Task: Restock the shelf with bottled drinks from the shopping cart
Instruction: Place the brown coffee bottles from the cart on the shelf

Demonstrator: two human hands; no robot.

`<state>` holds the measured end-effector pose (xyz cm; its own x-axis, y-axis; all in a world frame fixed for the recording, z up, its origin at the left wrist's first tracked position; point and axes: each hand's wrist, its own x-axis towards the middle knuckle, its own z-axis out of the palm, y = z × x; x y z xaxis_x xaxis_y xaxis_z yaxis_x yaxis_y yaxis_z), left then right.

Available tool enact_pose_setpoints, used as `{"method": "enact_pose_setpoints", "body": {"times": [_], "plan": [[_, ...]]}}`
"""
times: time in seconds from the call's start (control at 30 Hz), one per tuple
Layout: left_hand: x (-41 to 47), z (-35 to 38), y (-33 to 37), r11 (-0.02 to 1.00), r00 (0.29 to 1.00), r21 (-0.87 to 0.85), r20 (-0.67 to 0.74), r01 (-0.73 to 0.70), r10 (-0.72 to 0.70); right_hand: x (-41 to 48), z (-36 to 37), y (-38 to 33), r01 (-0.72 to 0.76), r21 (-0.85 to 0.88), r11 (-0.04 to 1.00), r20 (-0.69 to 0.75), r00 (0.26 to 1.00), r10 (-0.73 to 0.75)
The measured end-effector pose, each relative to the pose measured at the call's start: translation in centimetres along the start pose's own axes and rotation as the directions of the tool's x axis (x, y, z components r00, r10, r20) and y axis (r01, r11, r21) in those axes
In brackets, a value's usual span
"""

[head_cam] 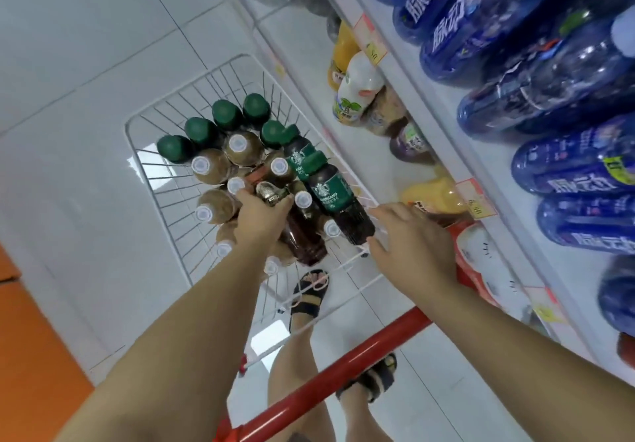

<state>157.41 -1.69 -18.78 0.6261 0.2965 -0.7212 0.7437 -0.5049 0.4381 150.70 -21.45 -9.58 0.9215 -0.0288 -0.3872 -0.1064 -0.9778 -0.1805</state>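
The white wire shopping cart (127, 139) sits left of centre and holds the stock. Dark green-capped bottles (225, 115) stand at its far end, and light brown white-capped bottles (210, 166) are packed in the middle. Two dark coffee bottles with green labels (331, 194) lie slanted along its right side. The left hand (261, 216) is down among them, fingers curled round the top of a dark brown bottle (304, 238) that lies tilted inside the cart, something silvery showing by the fingertips. This looks like the picking step, with the bottle gripped but not yet out. The right hand (412, 235) hovers over the cart's right rim, fingers straight and spread, holding nothing. Its thumb is close to the base of the nearer green-labelled bottle, though I cannot tell if they touch. Further right, the white metal shelf (439, 115) carries blue bottles above and yellow, white and brown ones below, with bare patches between them. The next move probably calls for lifting the dark bottle clear without knocking its neighbours, then carrying it rightward over the rim and standing it in a gap on the lower tier. The free hand could steady or take the slanted bottle.
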Motion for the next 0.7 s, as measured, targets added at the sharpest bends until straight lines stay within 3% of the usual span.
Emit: {"method": "enact_pose_setpoints", "body": {"times": [0.13,0.2,0.27,0.4,0.5,0.57,0.63,0.7], "plan": [[-0.2,2.0,0.1,0.998,0.985,-0.040,-0.162,0.044,-0.050,-0.1,0.2,0.1,0.002,-0.006,1.000,-0.007,1.000,-0.002],[-0.9,1.9,-0.4,0.987,0.976,-0.159,-0.219,-0.032,-0.004,-0.1,0.2,0.1,0.000,0.013,1.000,-0.014,1.000,0.000],[-2.7,1.0,-1.0,0.951,0.965,-0.264,-0.243,-0.162,0.097,0.0,0.1,0.2,-0.011,0.048,0.999,0.002,1.000,0.011],[-7.2,-2.6,-0.9,0.868,0.891,-0.216,-0.192,-0.447,0.411,0.1,-1.3,0.1,-0.054,0.248,0.967,0.054,0.998,0.042],[-10.0,-5.5,1.4,0.806,0.865,-0.329,-0.088,-0.493,0.493,-0.5,-3.1,-0.4,-0.050,0.543,0.838,0.091,0.996,0.000],[-11.7,-6.9,3.5,0.752,0.834,-0.437,0.006,-0.494,0.552,-1.2,-4.6,-1.1,-0.082,0.716,0.693,0.213,0.971,-0.105],[-13.2,-7.5,5.8,0.699,0.783,-0.535,0.107,-0.474,0.613,-1.9,-6.2,-1.7,-0.131,0.818,0.561,0.288,0.936,-0.202],[-14.3,-7.2,7.6,0.654,0.727,-0.627,0.195,-0.424,0.658,-2.4,-7.6,-1.6,-0.145,0.856,0.497,0.278,0.938,-0.206]]}}
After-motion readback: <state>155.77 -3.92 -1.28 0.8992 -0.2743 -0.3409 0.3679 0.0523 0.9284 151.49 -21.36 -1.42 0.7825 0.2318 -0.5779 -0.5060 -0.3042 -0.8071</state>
